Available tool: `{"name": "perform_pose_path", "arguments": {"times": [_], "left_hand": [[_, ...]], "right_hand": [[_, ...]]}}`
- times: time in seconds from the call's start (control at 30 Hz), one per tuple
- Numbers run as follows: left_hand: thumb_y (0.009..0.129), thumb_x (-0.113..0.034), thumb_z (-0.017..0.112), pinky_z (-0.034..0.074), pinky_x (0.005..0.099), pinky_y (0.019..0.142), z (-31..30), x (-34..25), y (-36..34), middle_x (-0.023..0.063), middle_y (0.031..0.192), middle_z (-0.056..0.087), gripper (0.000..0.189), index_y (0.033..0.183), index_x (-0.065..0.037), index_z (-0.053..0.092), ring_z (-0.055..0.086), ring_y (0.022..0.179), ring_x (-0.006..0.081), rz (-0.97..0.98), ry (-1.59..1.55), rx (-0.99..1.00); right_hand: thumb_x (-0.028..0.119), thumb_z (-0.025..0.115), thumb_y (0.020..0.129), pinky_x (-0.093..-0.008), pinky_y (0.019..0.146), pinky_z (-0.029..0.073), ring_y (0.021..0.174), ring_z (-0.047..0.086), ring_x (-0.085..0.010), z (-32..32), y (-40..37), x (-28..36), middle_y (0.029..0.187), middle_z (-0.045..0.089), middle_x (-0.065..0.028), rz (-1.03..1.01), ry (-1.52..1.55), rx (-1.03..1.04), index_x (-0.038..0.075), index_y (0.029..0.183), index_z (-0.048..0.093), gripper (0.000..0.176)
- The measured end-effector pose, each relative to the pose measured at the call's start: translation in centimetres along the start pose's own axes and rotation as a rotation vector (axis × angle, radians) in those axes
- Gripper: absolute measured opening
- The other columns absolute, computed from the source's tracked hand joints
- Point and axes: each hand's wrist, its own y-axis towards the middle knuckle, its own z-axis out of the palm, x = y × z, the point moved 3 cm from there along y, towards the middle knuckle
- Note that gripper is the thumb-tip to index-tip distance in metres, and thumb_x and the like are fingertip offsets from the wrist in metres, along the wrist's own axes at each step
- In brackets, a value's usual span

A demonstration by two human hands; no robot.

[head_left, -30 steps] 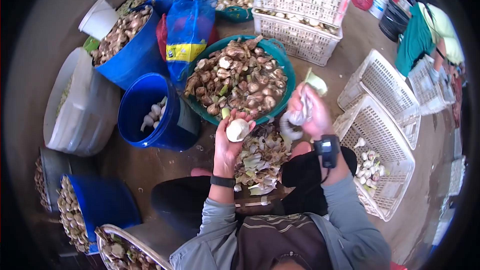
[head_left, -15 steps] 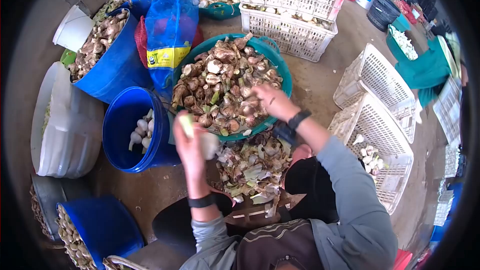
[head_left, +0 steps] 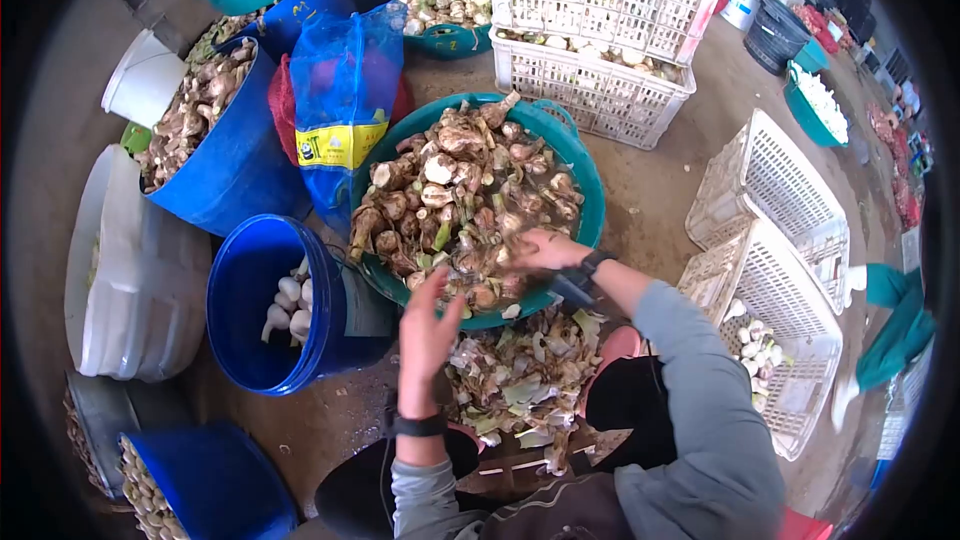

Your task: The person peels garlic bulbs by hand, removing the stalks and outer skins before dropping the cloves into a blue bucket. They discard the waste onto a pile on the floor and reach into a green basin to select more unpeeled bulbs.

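Rounded brown-skinned garlic bulbs [head_left: 465,202] fill the round teal plastic basin [head_left: 592,192]. At its near right edge the right hand [head_left: 549,250] touches them, finger pinch too blurred to tell. The left hand [head_left: 424,336] spreads its fingers by the near edge. Gripping bulb bodies seems surest.

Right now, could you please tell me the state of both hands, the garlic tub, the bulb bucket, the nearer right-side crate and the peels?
Left hand: open, seemingly empty.
Right hand: among the garlic; its grip cannot be told.
Green tub: open, heaped with brownish, dirty garlic.
Blue bucket: open, upright, partly filled with white bulbs.
White crate: open, partly filled.
Peels: loose, in a heap.
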Motion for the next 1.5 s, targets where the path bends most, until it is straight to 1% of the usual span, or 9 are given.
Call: {"name": "perform_pose_path", "arguments": {"times": [0.2, 0.43, 0.57, 0.73, 0.9, 1.0, 1.13, 1.37, 1.5], "left_hand": [[0.077, -0.024, 0.069, 0.044, 0.0426, 0.087, 5.7, -5.6, -1.1, 0.022, 0.121, 0.042, 0.071, 0.133, -0.003, 0.031, 0.05, 0.106, 0.0362, 0.219, -0.02, -0.256], [0.071, -0.013, 0.073, 0.047, 0.037, 0.08, 3.5, -9.7, -6.2, 0.0181, 0.112, 0.043, 0.064, 0.126, -0.004, 0.043, 0.051, 0.1, 0.033, 0.314, 0.12, -0.332], [0.064, -0.012, 0.075, 0.047, 0.0399, 0.078, 3.6, -11.1, -8.4, 0.0165, 0.104, 0.045, 0.066, 0.123, -0.008, 0.048, 0.053, 0.092, 0.033, 0.369, 0.264, -0.39], [0.072, -0.011, 0.071, 0.046, 0.0313, 0.077, 2.9, -11.6, -9.4, 0.0116, 0.107, 0.047, 0.065, 0.13, -0.006, 0.043, 0.053, 0.097, 0.02, 0.339, -0.151, -0.087], [0.086, -0.017, 0.053, 0.04, 0.0302, 0.092, 4.5, -10.9, -10.3, 0.0113, 0.131, 0.043, 0.056, 0.136, -0.003, 0.031, 0.049, 0.109, 0.0191, 0.144, -0.814, 0.051], [0.09, -0.024, 0.046, 0.039, 0.0333, 0.093, 5.0, -10.9, -10.5, 0.0145, 0.122, 0.046, 0.049, 0.131, -0.002, 0.034, 0.047, 0.11, 0.0212, 0.433, -0.119, -0.155], [0.094, -0.035, 0.033, 0.044, 0.0296, 0.082, 7.1, -8.8, -9.2, 0.0097, 0.114, 0.052, 0.042, 0.124, -0.006, 0.039, 0.053, 0.101, 0.0186, 0.125, -0.826, -0.228], [0.089, -0.048, 0.035, 0.04, 0.0264, 0.046, 5.6, -10.9, -9.3, 0.006, 0.087, 0.057, 0.052, 0.118, -0.007, 0.047, 0.052, 0.063, 0.0148, -0.268, -1.508, 0.54], [0.091, -0.038, 0.044, 0.045, 0.0227, 0.047, 5.6, -11.6, -11.3, 0.0096, 0.093, 0.055, 0.068, 0.141, -0.012, 0.004, 0.053, 0.058, 0.0149, 0.117, -0.62, -0.087]], "right_hand": [[0.037, 0.041, 0.095, -0.0214, 0.057, 0.049, 0.067, 0.055, -0.0082, -5.5, -9.2, 12.7, 0.091, 0.057, -0.0022, -0.138, 1.075, 0.079, 0.008, 0.13, 0.04, 0.045], [0.017, 0.051, 0.09, -0.0312, 0.087, 0.043, 0.098, 0.054, -0.0232, -6.4, -15.7, 17.0, 0.105, 0.054, -0.013, -0.41, 0.321, -0.476, -0.002, 0.105, 0.059, 0.025], [0.014, 0.055, 0.087, -0.029, 0.075, 0.045, 0.085, 0.055, -0.0238, -5.8, -18.4, 18.3, 0.093, 0.057, -0.0087, -0.385, -0.031, -0.667, -0.001, 0.09, 0.061, 0.017], [0.011, 0.057, 0.084, -0.0286, 0.054, 0.041, 0.057, 0.049, -0.0141, -4.4, -19.0, 16.3, 0.069, 0.052, 0.0006, -0.336, 0.795, -0.673, 0.0, 0.078, 0.058, 0.013], [0.019, 0.054, 0.091, -0.0207, 0.061, 0.043, 0.074, 0.05, -0.003, -2.3, -20.0, 15.1, 0.086, 0.059, 0.0017, -0.278, 1.494, -0.263, 0.001, 0.1, 0.058, 0.021], [0.023, 0.055, 0.091, -0.0204, 0.067, 0.044, 0.081, 0.052, -0.005, -1.9, -18.6, 14.6, 0.092, 0.06, 0.0004, -0.269, 1.024, -0.378, 0.001, 0.104, 0.058, 0.026], [0.019, 0.055, 0.091, -0.0225, 0.067, 0.045, 0.079, 0.053, -0.0057, -1.7, -18.6, 15.9, 0.089, 0.06, 0.0027, -0.344, 1.145, -0.289, -0.001, 0.104, 0.058, 0.024], [0.005, 0.054, 0.084, -0.0299, 0.059, 0.045, 0.063, 0.057, -0.0182, -2.3, -19.2, 14.8, 0.072, 0.059, -0.0133, -0.403, 0.671, -0.754, -0.005, 0.086, 0.058, 0.01], [0.01, 0.054, 0.087, -0.0267, 0.049, 0.04, 0.055, 0.052, -0.0127, -2.9, -19.8, 15.2, 0.062, 0.055, -0.0059, -0.277, 0.776, -0.617, -0.002, 0.088, 0.059, 0.013]]}}
